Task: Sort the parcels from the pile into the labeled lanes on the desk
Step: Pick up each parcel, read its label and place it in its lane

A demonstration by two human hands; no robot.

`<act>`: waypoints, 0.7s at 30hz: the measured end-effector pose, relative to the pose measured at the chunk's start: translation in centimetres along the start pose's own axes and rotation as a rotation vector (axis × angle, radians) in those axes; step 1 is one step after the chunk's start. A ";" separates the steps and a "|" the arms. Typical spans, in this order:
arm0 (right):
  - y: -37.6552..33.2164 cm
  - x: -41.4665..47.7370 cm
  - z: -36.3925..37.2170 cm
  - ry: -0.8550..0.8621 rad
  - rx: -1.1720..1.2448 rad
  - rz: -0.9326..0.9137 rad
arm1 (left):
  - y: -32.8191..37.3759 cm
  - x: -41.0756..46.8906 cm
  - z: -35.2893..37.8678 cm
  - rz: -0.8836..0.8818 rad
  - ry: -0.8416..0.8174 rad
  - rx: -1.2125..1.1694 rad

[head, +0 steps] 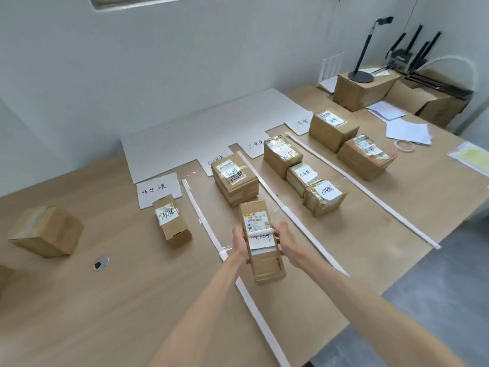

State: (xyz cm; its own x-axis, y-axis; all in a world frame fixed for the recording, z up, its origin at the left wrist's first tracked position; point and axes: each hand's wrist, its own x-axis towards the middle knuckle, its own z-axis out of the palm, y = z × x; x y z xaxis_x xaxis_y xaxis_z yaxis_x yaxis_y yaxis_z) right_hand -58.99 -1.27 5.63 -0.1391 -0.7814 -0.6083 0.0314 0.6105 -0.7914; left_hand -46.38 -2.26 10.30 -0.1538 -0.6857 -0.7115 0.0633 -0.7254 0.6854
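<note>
I hold a long cardboard parcel (260, 239) with a white handwritten label between both hands, over the second lane from the left. My left hand (239, 241) grips its left side and my right hand (283, 238) grips its right side. Behind it in the same lane sits a taped parcel (234, 178). The first lane holds one small parcel (172, 221) below a handwritten paper sign (156, 192). The third lane holds three parcels (304, 174). The fourth lane holds two parcels (349, 144).
White tape strips (201, 215) split the wooden desk (105, 300) into lanes. A loose brown box (46, 230) lies at the left, another box corner at the far left edge. Cardboard boxes, a lamp stand (361, 75), papers and a tape ring (404, 145) crowd the far right.
</note>
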 end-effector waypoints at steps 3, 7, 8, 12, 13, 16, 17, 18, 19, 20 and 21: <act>-1.8 4.3 -2.9 -0.044 -0.024 0.023 | 2.1 3.7 3.1 -0.014 0.049 -0.090; -3.7 9.0 -4.2 -0.119 -0.082 0.079 | 3.4 7.7 4.5 -0.065 0.143 -0.191; -4.0 10.3 -4.4 -0.126 -0.092 0.087 | 3.6 9.0 4.7 -0.069 0.146 -0.184; -4.3 14.8 -4.7 -0.154 -0.133 0.151 | 4.0 13.1 4.9 -0.107 0.194 -0.150; -4.3 15.9 -4.5 -0.154 -0.140 0.157 | 4.1 14.0 4.7 -0.113 0.208 -0.166; -4.8 17.5 -3.8 -0.161 -0.160 0.149 | 4.1 16.7 4.2 -0.142 0.219 -0.173; -4.8 17.7 -3.7 -0.156 -0.161 0.155 | 4.1 17.0 4.3 -0.152 0.214 -0.167; -4.6 17.8 -3.7 -0.150 -0.171 0.161 | 3.9 17.4 4.5 -0.165 0.209 -0.168; -4.5 18.1 -3.8 -0.141 -0.182 0.157 | 3.6 17.8 4.6 -0.158 0.212 -0.180; -4.3 18.0 -4.1 -0.135 -0.184 0.156 | 3.2 18.0 4.9 -0.161 0.209 -0.190; -4.4 18.3 -4.1 -0.145 -0.188 0.150 | 3.3 18.1 4.8 -0.156 0.197 -0.206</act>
State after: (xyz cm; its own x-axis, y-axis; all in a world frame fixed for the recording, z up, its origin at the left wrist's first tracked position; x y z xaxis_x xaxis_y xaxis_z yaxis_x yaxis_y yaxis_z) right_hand -65.75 -17.75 -1.74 -0.0034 -0.6827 -0.7307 -0.1454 0.7232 -0.6751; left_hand -53.66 -16.76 0.37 0.0156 -0.5490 -0.8357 0.2555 -0.8059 0.5342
